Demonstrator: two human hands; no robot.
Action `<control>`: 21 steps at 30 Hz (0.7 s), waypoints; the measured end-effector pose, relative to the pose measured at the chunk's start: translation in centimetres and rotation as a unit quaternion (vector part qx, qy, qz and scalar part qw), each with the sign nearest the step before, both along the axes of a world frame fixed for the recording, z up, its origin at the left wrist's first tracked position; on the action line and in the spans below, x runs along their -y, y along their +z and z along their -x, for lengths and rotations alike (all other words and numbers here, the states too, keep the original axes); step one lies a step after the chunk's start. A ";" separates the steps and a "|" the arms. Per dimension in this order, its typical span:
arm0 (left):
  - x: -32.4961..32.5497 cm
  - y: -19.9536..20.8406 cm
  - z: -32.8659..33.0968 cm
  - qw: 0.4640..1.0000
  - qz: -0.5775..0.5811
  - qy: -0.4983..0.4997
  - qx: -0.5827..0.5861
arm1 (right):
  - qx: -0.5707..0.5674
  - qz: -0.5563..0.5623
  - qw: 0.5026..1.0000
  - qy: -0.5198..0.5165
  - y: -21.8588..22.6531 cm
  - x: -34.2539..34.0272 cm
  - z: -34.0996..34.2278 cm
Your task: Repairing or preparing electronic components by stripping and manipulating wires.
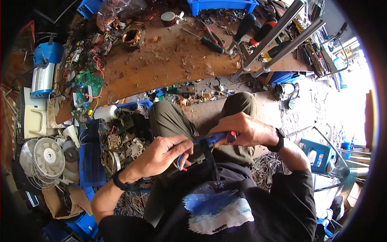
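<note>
Above my lap, my left hand (163, 156) is closed with its fingers bent. From under them stick out short wires (177, 163) in blue, yellow and red. My right hand (246, 130) is wrapped round a hand tool with a blue body (214, 137) and a red end (231, 136). The fingers hide much of this tool, so its exact kind does not show. It points toward my left fingertips. A black strap-like piece (211, 161) hangs below the tool in front of my shirt.
Ahead, a littered wooden bench (161, 60) bears pliers (213, 42), screwdrivers (244, 27) and metal posts (278, 32). A green circuit board (89, 85) lies at its left edge. A blue crate (92, 155) of scrap parts is beside my left knee. A blue stool (318, 155) stands right.
</note>
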State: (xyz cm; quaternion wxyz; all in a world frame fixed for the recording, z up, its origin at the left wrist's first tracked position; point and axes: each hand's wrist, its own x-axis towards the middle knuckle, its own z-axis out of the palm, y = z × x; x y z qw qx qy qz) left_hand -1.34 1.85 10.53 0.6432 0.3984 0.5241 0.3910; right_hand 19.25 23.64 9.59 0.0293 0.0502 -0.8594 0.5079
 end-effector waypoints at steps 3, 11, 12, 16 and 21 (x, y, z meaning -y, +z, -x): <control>-1.7 -1.8 1.4 0.990 -0.035 0.106 0.089 | 0.033 0.014 0.997 -0.071 -0.1 -0.1 0.6; -6.5 -5.6 1.6 0.899 -0.150 0.388 0.137 | 0.037 0.194 0.944 -0.263 -1.3 0.9 3.4; -7.1 -5.9 0.6 0.909 -0.162 0.377 0.080 | -0.022 0.261 0.932 -0.252 -1.9 1.3 4.2; -9.5 -6.5 -1.9 0.905 -0.227 0.356 -0.053 | -0.084 0.228 0.916 -0.319 -4.4 1.7 6.6; -10.3 -6.8 -1.2 0.914 -0.195 0.348 -0.075 | -0.093 0.223 0.905 -0.350 -6.3 1.5 7.4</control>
